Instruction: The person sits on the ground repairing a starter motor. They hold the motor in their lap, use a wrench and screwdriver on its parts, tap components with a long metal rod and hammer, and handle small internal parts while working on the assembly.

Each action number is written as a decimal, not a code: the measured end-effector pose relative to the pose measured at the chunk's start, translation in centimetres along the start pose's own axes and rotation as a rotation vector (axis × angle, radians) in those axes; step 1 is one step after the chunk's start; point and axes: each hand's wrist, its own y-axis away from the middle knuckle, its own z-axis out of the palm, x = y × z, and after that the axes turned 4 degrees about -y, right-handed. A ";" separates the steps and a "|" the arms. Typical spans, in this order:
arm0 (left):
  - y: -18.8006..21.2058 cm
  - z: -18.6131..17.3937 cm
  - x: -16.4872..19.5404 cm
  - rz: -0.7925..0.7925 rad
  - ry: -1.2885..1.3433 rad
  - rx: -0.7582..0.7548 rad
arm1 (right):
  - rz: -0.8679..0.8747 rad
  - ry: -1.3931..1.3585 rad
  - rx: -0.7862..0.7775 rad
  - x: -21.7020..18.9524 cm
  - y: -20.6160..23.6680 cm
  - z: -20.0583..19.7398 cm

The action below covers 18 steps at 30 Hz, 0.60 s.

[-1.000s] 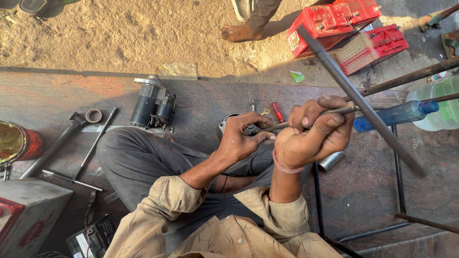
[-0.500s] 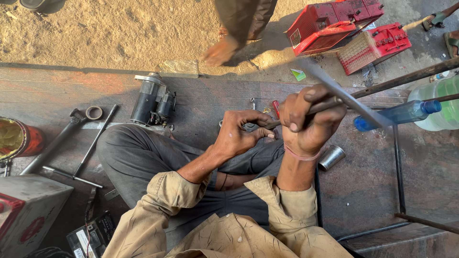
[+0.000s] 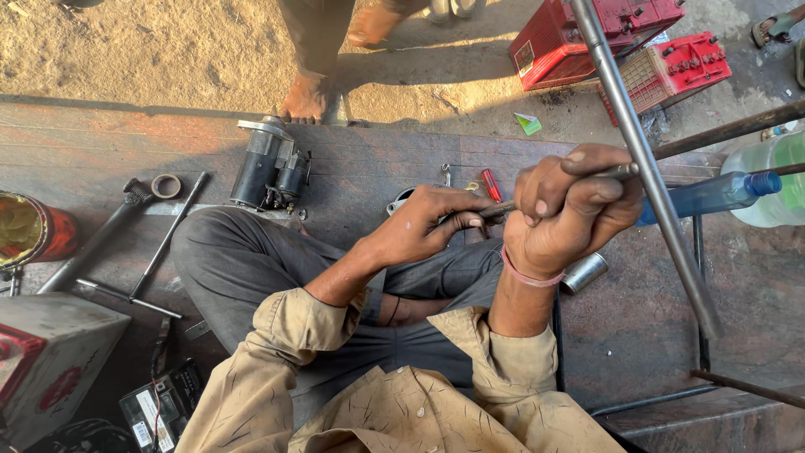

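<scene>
The right hand [image 3: 570, 210] is clenched in a full fist around a thin dark metal rod [image 3: 553, 191], which runs nearly level from the fist toward 9 o'clock. The left hand [image 3: 423, 225] grips the rod's far end, thumb and fingers pinched narrowly closed on it, above a small round grey metal part [image 3: 401, 201] that lies mostly hidden behind the hand (its exact shape cannot be told). Both hands sit over the crossed legs in grey trousers [image 3: 251, 268]. A long grey steel tube [image 3: 646, 168] crosses behind the right fist on a diagonal from 12 o'clock to 5 o'clock. At 10 o'clock of the left hand a black and silver starter motor [image 3: 268, 164] rests on the dark stone slab [image 3: 101, 151]. Just at 12 o'clock of the rod lies a red-handled screwdriver [image 3: 491, 184]. A short shiny metal cylinder [image 3: 584, 273] lies at 5 o'clock of the right wrist. A blue-tinted plastic bottle [image 3: 713, 193] lies at 3 o'clock of the fist.
</scene>
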 end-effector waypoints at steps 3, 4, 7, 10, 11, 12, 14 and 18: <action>-0.1 0.1 0.0 -0.031 0.000 0.025 | -0.009 -0.021 -0.080 0.0 0.0 -0.3; -0.1 0.4 0.1 -0.049 0.017 0.078 | -0.010 -0.016 -0.074 0.0 -0.1 -0.3; -0.1 1.4 0.4 -0.074 0.025 0.204 | -0.025 0.018 -0.015 0.2 -0.3 0.2; -0.3 1.7 0.6 -0.064 -0.032 0.276 | -0.072 0.069 0.064 0.3 -0.5 0.9; -0.3 1.8 0.7 -0.079 -0.034 0.293 | -0.084 0.084 0.100 0.4 -0.5 1.2; -0.3 1.8 0.7 -0.096 -0.035 0.311 | -0.085 0.093 0.150 0.5 -0.5 1.5; -0.4 1.9 0.8 -0.076 -0.077 0.350 | -0.105 0.158 0.205 0.6 -0.3 2.2; -0.6 2.2 1.0 -0.161 -0.066 0.377 | -0.161 0.284 0.277 0.9 0.1 3.3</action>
